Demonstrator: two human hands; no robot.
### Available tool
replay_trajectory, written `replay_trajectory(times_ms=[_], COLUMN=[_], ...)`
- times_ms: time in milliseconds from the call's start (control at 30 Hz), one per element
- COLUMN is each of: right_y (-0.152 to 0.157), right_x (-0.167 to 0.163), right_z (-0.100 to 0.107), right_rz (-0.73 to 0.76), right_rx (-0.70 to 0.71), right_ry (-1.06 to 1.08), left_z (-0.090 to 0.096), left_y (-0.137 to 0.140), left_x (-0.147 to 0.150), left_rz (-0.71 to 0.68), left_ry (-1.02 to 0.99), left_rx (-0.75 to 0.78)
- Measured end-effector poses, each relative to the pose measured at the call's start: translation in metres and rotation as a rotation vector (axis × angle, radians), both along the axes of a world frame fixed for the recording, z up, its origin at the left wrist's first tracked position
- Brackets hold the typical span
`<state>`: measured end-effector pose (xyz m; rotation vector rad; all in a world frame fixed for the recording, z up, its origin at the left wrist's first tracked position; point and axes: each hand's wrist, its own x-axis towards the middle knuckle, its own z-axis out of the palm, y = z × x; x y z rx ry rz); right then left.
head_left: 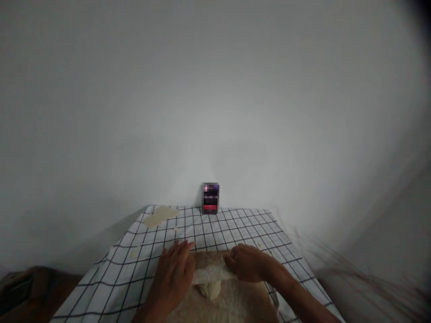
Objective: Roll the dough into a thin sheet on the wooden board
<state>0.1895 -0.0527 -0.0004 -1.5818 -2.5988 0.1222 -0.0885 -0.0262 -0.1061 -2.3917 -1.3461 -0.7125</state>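
Observation:
A flour-dusted rolling pin (210, 274) lies crosswise over a wooden board (242, 300). My right hand (247, 262) is closed around its right end. On the other side, my left hand (175, 269) rests palm down at the pin's left end, fingers stretched forward and apart; that end is hidden under it. Just on the near side of the pin, a small lump of pale dough (212, 290) sits on the board between my hands.
A white cloth with black checks (232, 229) covers the table. A flat, thin sheet of dough (160, 216) lies at the back left, with small dough scraps about. A small upright screen or box (210, 198), blurred out, leans on the white wall (215, 112).

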Motion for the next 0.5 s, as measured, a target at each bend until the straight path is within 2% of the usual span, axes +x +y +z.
replay_trajectory(times_ms=[133, 267, 367, 433, 500], right_y=[-0.002, -0.016, -0.03, -0.039, -0.046], right_x=[0.004, 0.015, 0.019, 0.016, 0.009], right_z=[-0.015, -0.051, -0.075, -0.08, -0.077], right_rz=[-0.047, -0.151, -0.151, -0.132, -0.166], right_rx=[-0.078, 0.053, 0.17, 0.196, 0.191], right_ry=[0.08, 0.131, 0.144, 0.157, 0.196], left_z=[0.001, 0.013, 0.016, 0.016, 0.015], left_y=[-0.004, -0.012, -0.017, -0.021, -0.025], left_x=[0.006, 0.011, 0.011, 0.01, 0.009], left_rz=[-0.011, 0.003, -0.011, -0.026, -0.039], left_ry=[-0.105, -0.169, -0.169, -0.156, -0.15], left_rx=[-0.004, -0.053, -0.068, -0.062, -0.044])
